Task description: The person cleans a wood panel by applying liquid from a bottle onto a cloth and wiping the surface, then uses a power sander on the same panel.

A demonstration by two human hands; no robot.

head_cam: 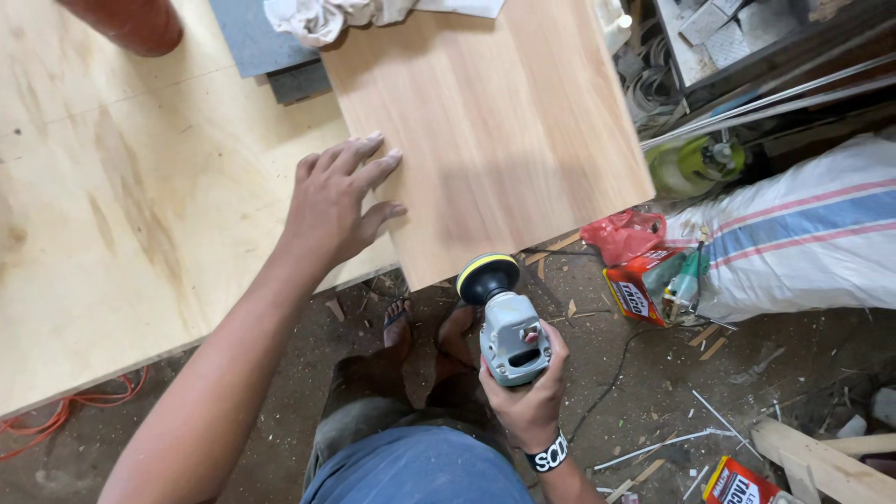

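My left hand (338, 198) lies flat, fingers spread, across the left edge of a light wooden board (495, 121) that rests on a plywood worktable (121, 215). My right hand (527, 392) grips a grey power sander (509, 331) with a black and yellow round pad (487, 277). It hangs just below the board's near edge, over the dirt floor. The pad is apart from the wood.
A striped white sack (803, 233), a red box (639, 289) and a red plastic bag (623, 233) lie on the floor at right. An orange cable (65, 411) trails under the table. Wood offcuts (821, 462) lie at the lower right. A crumpled cloth (327, 17) sits at the board's far end.
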